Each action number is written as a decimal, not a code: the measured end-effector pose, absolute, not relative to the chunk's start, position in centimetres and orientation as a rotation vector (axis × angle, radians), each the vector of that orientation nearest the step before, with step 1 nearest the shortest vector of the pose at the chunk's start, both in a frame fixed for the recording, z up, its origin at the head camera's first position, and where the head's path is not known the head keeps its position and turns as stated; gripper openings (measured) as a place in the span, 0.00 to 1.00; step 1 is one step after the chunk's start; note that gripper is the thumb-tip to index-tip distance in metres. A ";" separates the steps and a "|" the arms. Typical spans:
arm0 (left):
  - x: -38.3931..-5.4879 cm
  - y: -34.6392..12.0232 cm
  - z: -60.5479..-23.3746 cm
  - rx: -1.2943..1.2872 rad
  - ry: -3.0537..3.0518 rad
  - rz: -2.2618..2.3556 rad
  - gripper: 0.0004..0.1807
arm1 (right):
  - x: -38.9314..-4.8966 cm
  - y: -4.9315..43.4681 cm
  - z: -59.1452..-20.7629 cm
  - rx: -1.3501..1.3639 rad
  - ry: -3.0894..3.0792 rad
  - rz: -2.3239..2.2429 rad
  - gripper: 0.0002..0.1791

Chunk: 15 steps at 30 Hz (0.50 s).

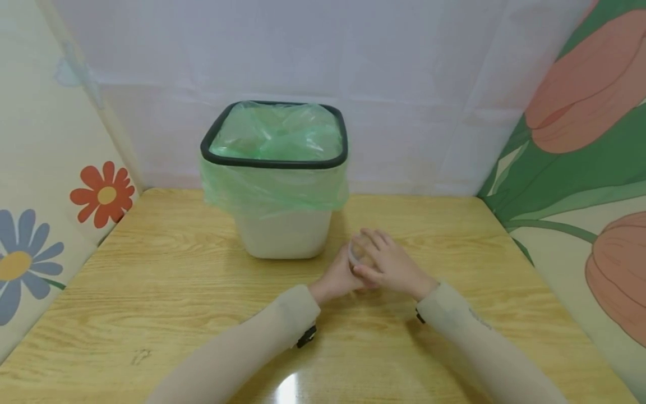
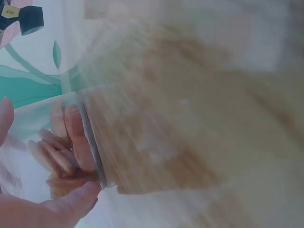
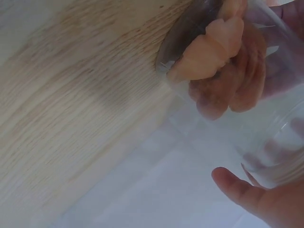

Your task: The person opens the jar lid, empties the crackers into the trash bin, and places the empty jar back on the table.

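Both hands meet around a clear jar in front of the bin, right of the table's middle. My left hand grips its lower side. My right hand spreads over the upper end, thumb on the near side and fingers on the far side. Through the clear wall in the right wrist view, several orange-brown pieces show bunched at one end. The same brown pieces appear in the left wrist view, beside a left fingertip at the jar's rim. Whether a lid sits under my right palm, I cannot tell.
A white bin with a black rim and a green plastic liner stands on the wooden table, behind and left of my hands. A white cloth hangs behind; flower-printed panels flank both sides.
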State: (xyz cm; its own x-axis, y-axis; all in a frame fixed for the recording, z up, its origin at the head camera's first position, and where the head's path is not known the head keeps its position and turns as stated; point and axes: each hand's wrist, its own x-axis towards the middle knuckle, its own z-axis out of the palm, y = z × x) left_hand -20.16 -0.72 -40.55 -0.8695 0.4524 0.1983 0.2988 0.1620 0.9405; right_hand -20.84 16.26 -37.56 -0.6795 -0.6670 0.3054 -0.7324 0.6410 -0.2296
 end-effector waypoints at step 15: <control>-19.6 -1.6 -40.8 0.726 2.308 1.719 0.54 | -20.0 15.6 -37.9 1.149 -2.590 0.476 0.44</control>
State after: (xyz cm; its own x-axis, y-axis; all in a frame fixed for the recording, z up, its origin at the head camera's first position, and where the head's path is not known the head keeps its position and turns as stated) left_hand -19.64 -1.57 -40.84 -0.8663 0.4774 0.1467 0.2774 0.2155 0.9363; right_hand -19.98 15.56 -37.88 -0.6502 -0.6641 0.3690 -0.7519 0.6321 -0.1873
